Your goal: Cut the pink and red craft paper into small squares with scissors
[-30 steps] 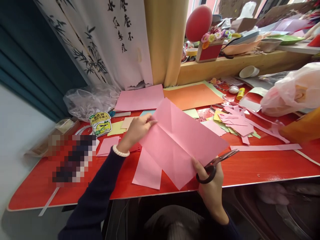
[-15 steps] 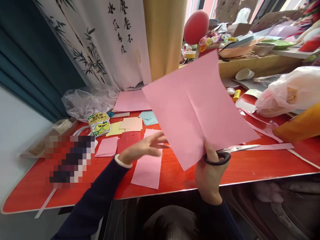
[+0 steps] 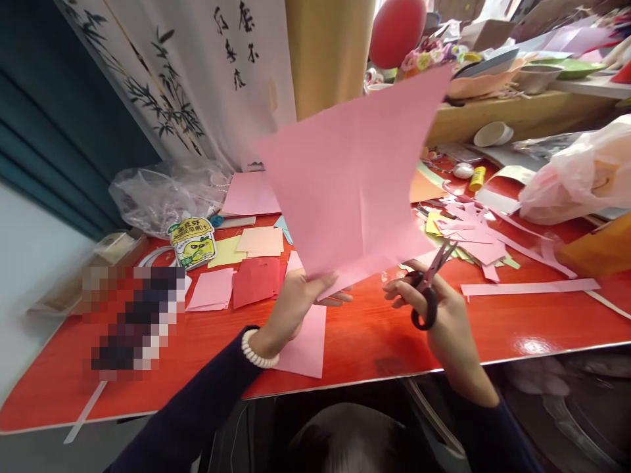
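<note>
Over our red bench [image 3: 497, 328], our left hand [image 3: 293, 305] pinches pink paper [image 3: 345, 184] low, probably leaving most unobstructed, our half-curled right hand [image 3: 451, 322] holding scissors [image 3: 436, 264]

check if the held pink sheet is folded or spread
Spread: the pink sheet stands broad and flat above the left hand, with a faint crease showing.

From my end I see a pink paper sheet [image 3: 345, 184], scissors [image 3: 428, 284] with black handles and grey blades, and a red tabletop [image 3: 497, 322]. I make out navy sleeves [image 3: 197, 401] and a cream wristband [image 3: 254, 353]. At far left I see a teal curtain [image 3: 64, 131] and a white curtain [image 3: 211, 98] bearing black bamboo and characters; far and right, a red balloon [image 3: 398, 33].
</note>
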Demonstrator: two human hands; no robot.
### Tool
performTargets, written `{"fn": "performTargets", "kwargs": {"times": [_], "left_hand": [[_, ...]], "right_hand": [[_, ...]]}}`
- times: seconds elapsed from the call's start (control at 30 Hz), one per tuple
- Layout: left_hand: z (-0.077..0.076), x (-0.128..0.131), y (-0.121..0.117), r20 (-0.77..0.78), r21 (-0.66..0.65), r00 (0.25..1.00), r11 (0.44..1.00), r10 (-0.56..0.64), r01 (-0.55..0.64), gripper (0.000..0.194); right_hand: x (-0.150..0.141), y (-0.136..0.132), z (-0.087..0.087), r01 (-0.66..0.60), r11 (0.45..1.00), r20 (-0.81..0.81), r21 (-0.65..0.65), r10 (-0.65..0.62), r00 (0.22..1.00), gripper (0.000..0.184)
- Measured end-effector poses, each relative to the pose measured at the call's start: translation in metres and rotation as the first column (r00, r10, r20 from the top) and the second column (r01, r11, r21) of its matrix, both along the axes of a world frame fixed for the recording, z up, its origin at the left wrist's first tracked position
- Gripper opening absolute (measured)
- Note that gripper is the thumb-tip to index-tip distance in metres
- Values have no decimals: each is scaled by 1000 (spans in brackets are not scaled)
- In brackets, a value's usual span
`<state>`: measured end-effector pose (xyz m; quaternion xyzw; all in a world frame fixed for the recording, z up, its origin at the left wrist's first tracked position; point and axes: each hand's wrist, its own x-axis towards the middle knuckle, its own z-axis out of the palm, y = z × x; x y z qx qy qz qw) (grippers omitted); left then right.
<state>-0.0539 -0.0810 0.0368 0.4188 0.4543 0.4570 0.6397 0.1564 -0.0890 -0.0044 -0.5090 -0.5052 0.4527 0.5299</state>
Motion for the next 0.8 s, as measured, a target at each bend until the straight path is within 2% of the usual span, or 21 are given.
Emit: {"fn": "performTargets", "kwargs": {"times": [0.13, 0.2, 0.27, 0.33, 0.37, 0.43, 0.6, 0.8], "left_hand": [[-2, -12, 5, -20, -52, 1000, 999, -2, 1, 27], [-3, -16, 6, -39, -47, 999, 999, -8, 7, 28], [-4, -18, 6, -58, -22, 998, 1000, -8, 6, 29], [-5, -19, 5, -75, 8, 997, 1000, 1, -1, 29], [-5, -19, 4, -82, 23, 997, 1000, 5, -3, 28], [-6, -19, 2, -98, 59, 995, 998, 21, -15, 27], [-8, -16, 0, -124, 131, 990, 990, 69, -53, 28], [-7, -13, -4, -152, 153, 987, 988, 53, -29, 33]], "right_hand": [[32, -2, 20, -117, 993, 78, -19, 118, 990, 33], [35, -3, 32, -245, 968, 130, -56, 250, 960, 33], [31, -5, 39, -409, 900, 201, -153, 433, 879, 37], [24, -6, 42, -519, 803, 265, -292, 589, 763, 43], [20, -7, 42, -538, 764, 285, -356, 637, 716, 47], [14, -8, 41, -529, 725, 308, -441, 676, 670, 52], [2, -8, 40, -506, 723, 274, -471, 665, 695, 47], [-8, 1, 32, -483, 794, 219, -369, 580, 785, 42]]}}
